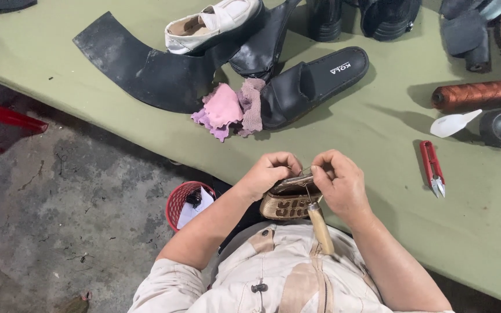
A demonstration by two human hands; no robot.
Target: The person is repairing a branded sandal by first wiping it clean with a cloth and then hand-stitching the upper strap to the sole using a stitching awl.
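My left hand and my right hand meet at the near edge of the green table, both gripping a small tan woven shoe held against my lap. My right hand also holds a tool with a pale wooden handle that points down toward my chest; its metal tip is at the shoe's top edge. My fingers hide the shoe's upper rim.
A black slide sandal, pink cloths, a black rubber sheet and a white shoe lie farther back. Red thread snips, a white spoon-like tool and a brown thread spool sit right. A red basket stands on the floor.
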